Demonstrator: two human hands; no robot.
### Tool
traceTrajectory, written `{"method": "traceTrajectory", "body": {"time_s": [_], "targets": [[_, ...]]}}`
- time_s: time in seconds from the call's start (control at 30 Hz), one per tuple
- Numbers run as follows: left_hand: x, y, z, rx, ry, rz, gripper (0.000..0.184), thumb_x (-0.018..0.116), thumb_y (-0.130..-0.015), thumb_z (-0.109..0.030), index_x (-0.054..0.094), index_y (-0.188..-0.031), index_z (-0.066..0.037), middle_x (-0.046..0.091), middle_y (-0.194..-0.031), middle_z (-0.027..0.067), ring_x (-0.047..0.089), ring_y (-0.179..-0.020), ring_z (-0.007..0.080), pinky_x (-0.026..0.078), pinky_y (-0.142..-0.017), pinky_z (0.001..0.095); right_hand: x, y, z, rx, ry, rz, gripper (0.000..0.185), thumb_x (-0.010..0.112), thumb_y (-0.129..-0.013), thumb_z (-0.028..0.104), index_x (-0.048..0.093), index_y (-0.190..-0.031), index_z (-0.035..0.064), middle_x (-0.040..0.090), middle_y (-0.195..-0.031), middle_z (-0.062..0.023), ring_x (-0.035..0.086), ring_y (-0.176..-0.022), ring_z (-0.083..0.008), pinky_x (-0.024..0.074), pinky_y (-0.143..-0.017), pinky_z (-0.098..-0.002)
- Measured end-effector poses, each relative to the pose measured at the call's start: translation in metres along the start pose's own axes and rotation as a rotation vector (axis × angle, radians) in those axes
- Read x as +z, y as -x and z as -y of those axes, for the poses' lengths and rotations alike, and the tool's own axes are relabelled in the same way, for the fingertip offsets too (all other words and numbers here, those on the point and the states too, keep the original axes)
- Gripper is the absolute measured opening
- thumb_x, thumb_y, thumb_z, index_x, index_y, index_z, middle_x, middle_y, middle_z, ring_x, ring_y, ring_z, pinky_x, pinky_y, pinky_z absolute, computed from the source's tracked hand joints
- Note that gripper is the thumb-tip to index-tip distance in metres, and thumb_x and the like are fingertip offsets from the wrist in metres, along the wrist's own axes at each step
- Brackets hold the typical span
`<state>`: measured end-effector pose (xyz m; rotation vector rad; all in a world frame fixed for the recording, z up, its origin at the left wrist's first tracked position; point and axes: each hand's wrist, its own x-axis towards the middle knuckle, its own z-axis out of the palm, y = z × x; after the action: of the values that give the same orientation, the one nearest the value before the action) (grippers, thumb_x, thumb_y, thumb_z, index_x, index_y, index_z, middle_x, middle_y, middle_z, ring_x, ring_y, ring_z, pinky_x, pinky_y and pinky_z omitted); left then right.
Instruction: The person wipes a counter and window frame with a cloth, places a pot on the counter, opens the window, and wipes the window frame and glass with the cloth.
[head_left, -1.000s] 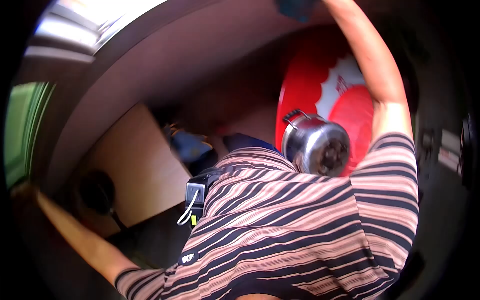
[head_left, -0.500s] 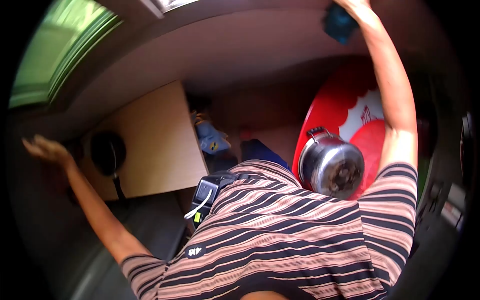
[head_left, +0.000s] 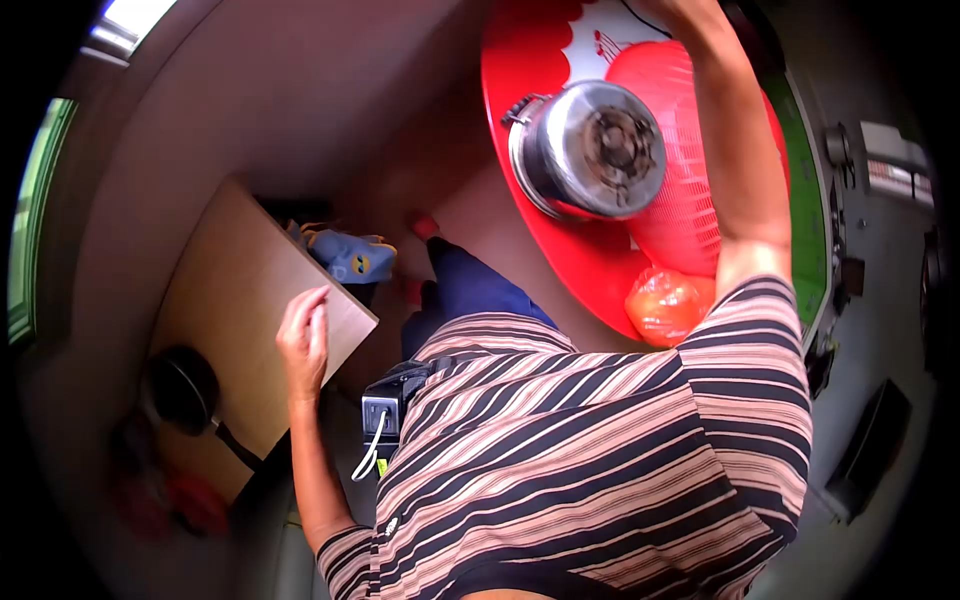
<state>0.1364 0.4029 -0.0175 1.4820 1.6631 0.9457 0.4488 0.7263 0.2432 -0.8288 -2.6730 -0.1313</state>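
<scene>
The left hand appears over the near edge of the wooden tabletop, close to its corner; its fingers lie together, slightly bent, and grip nothing. Contact with the tabletop cannot be determined. A black frying pan is located on the same tabletop, well apart from the hand, its handle directed toward the near edge. The right arm extends across the red table. The right hand is cut off by the upper border of the view; its grip cannot be determined. The metal pot is positioned bottom up on the red table, with dark stains on its base. A red slatted basket is located just beside the pot, partly behind the right forearm. An orange plastic bag is located below the basket in the view, near the striped sleeve.
</scene>
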Motion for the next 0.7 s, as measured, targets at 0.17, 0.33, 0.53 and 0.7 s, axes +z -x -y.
{"method": "traceTrajectory", "body": {"time_s": [0.17,0.33,0.53,0.7], "targets": [[0.070,-0.027,-0.019,0.002,0.224,0.298,0.020,0.057,-0.092,-0.006,0.067,-0.108,0.000,0.068,-0.099,0.0112,0.065,-0.088,0.0193,0.050,-0.078,0.0282,-0.032,0.174,0.025,0.634,-0.234,-0.118,0.018,0.056,-0.094,0.010,0.066,-0.105,-0.0001,0.066,-0.096,-0.0045,0.061,-0.085,-0.0113,0.0487,-0.079,-0.0264],[0.154,-0.067,-0.051,-0.386,0.540,0.568,0.038,0.050,-0.099,-0.035,0.059,-0.125,-0.009,0.066,-0.108,0.0042,0.062,-0.093,0.0106,0.047,-0.079,0.0242,0.006,0.345,0.073,0.927,-0.303,-0.065,0.011,0.062,-0.089,0.010,0.066,-0.095,0.0026,0.066,-0.088,-0.0115,0.065,-0.081,-0.0240,0.0510,-0.074,-0.0337],[0.272,-0.115,-0.066,-0.755,0.904,0.558,0.075,0.040,-0.094,-0.063,0.038,-0.142,-0.005,0.049,-0.138,0.0142,0.052,-0.118,0.0244,0.039,-0.099,0.0399,-0.020,0.425,0.122,1.103,-0.240,-0.039,0.010,0.061,-0.088,0.007,0.066,-0.095,0.0026,0.063,-0.089,-0.0129,0.063,-0.085,-0.0305,0.0499,-0.075,-0.0375],[0.350,-0.131,-0.044,-0.737,1.479,0.286,0.046,0.042,-0.096,-0.058,0.055,-0.105,-0.015,0.054,-0.081,0.0008,0.051,-0.071,0.0166,0.043,-0.061,0.0338,-0.033,0.463,0.137,1.114,-0.193,-0.086,0.011,0.060,-0.088,0.003,0.065,-0.097,-0.0017,0.064,-0.095,-0.0160,0.062,-0.088,-0.0325,0.0491,-0.080,-0.0382]]}}
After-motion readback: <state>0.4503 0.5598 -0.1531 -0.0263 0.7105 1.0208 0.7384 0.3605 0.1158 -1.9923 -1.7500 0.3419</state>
